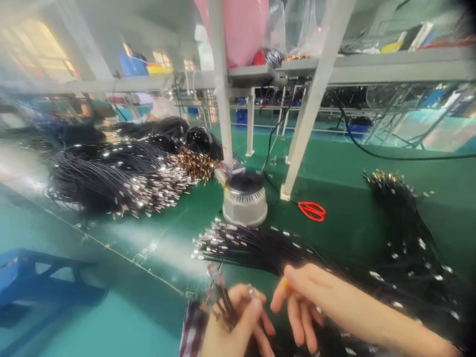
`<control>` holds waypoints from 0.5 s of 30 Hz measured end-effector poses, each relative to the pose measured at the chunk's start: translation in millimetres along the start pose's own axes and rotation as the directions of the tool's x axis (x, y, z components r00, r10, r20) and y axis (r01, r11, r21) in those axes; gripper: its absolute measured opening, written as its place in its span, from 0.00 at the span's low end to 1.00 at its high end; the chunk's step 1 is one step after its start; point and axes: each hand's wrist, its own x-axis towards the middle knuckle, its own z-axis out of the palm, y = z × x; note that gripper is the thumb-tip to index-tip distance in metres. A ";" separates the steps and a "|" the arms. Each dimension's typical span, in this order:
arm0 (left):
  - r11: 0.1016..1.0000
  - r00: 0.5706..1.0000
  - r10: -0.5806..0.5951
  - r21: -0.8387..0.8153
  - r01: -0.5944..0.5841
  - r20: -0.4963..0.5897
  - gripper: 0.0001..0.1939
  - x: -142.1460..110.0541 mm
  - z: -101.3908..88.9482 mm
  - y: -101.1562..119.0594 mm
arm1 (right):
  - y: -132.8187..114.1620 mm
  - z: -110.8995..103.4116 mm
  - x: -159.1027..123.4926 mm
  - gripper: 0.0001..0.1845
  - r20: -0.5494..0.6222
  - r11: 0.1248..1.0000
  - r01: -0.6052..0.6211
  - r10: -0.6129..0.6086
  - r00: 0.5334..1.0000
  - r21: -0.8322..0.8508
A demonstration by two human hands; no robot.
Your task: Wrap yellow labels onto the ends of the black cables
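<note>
My left hand [241, 317] is at the bottom centre, closed round several thin dark cables [223, 297] whose ends stick up blurred. A small metal connector [252, 291] shows at its thumb and fingertip. To its right, my right hand [301, 300] has its fingers bent loosely and apart, and I see no cable in it. A small orange patch shows by its thumb; I cannot make out what it is. Just beyond both hands lies a bundle of black cables [260, 245] with metal-tipped ends pointing left. More of these cables run under my right forearm.
A round grey device with a black top [245, 198] stands on the green table [193, 203], with red-handled scissors [312, 211] to its right. Big cable heaps [111, 173] lie left, another bundle [397, 198] right. Shelf posts [308, 114] rise behind; a blue stool [44, 282] stands lower left.
</note>
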 end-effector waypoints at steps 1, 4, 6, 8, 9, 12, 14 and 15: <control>1.000 1.000 0.005 0.025 -0.005 -0.008 0.21 -2.1 4.1 2.8 | 0.2 0.5 -3.9 0.39 0.010 0.999 -0.028 0.029 1.000 -0.030; 0.994 0.999 0.031 0.110 -0.027 -0.035 0.18 -9.7 14.1 10.8 | -3.7 0.1 -8.7 0.41 0.061 0.993 -0.058 0.064 0.996 -0.104; 0.988 0.998 0.047 0.147 -0.041 -0.040 0.16 -13.7 17.4 13.5 | -6.3 0.1 -9.3 0.42 0.087 0.990 -0.054 0.066 0.994 -0.134; 0.984 0.998 0.060 0.169 -0.053 -0.037 0.16 -15.9 18.6 13.8 | -8.9 1.1 -9.7 0.43 0.089 0.982 -0.047 0.064 0.994 -0.180; 0.981 0.997 0.068 0.184 -0.060 -0.039 0.16 -16.4 18.8 13.5 | -10.3 1.8 -10.2 0.43 0.083 0.975 -0.046 0.065 0.994 -0.218; 0.967 0.996 0.087 0.242 -0.076 -0.034 0.13 -16.7 19.6 12.4 | -15.3 4.1 -12.1 0.43 0.061 0.937 -0.045 0.070 0.996 -0.345; 0.959 0.996 0.083 0.273 -0.074 -0.021 0.11 -16.7 21.0 12.6 | -18.7 5.1 -13.1 0.43 0.065 0.907 -0.034 0.068 0.996 -0.420; 0.955 0.996 0.085 0.288 -0.075 -0.021 0.11 -16.8 22.1 13.0 | -20.4 5.4 -13.4 0.43 0.068 0.892 -0.029 0.066 0.995 -0.451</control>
